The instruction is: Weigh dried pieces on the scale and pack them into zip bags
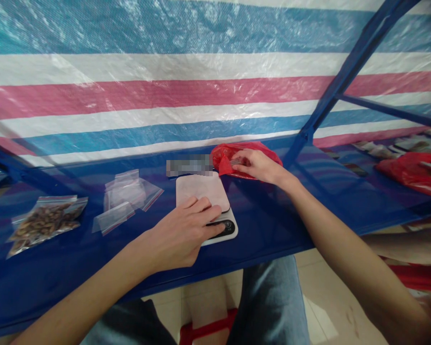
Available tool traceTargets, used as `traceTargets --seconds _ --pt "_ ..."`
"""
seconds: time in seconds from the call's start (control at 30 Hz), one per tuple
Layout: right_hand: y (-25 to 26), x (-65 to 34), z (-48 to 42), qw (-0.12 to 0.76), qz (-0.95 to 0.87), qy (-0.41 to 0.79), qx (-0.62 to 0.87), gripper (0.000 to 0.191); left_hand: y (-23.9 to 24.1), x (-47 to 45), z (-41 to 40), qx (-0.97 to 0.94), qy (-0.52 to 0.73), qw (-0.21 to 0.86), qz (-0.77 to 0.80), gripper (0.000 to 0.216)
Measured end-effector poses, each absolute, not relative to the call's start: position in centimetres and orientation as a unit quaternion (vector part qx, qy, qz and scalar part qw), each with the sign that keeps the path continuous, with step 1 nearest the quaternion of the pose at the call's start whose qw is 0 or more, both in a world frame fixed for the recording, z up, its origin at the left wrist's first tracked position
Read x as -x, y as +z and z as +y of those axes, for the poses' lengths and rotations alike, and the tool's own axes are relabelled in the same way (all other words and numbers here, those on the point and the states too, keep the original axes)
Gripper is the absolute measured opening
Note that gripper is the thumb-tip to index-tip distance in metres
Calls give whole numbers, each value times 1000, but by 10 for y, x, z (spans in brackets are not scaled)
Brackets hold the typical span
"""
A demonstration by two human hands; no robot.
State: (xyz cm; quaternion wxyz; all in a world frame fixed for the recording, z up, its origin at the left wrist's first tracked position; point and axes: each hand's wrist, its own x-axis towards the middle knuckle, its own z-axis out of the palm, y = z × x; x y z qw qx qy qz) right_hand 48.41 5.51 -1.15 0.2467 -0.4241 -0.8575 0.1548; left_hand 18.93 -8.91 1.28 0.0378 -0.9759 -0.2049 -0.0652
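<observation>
A white kitchen scale (pixel 201 184) lies on the blue shelf in front of me. My left hand (pixel 181 235) rests over it, fingers apart, with one fingertip on the black control panel (pixel 227 226). Behind the scale, to the right, is a crumpled red plastic bag (pixel 263 149). At its mouth, the fingers and thumb of my right hand (pixel 256 165) are drawn together around something small and brownish that I cannot make out. Clear zip bags (pixel 125 191) lie in a loose pile left of the scale. Farther left is a filled zip bag (pixel 48 220) of brown, elongated pieces.
A blurred-out flat item (pixel 189 166) lies behind the scale. Blue metal posts (pixel 330 96) and a striped tarp (pixel 165 91) bound the shelf. At the right are another red bag (pixel 414 170) and another person's arm (pixel 409 245). A red stool (pixel 208 330) shows below.
</observation>
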Motion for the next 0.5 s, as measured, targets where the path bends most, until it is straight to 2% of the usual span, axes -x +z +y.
traceTargets --seconds 0.17,0.33,0.5 --pt "-10 -484 55 243 -856 157 429 22 14 -192 -84 976 -86 9 -201 52" --pt "-10 -484 55 244 -851 149 441 26 20 -183 -73 954 -195 -65 -217 56" --pt "-11 -484 55 257 -836 181 449 26 18 -175 -62 934 -257 -89 -231 51"
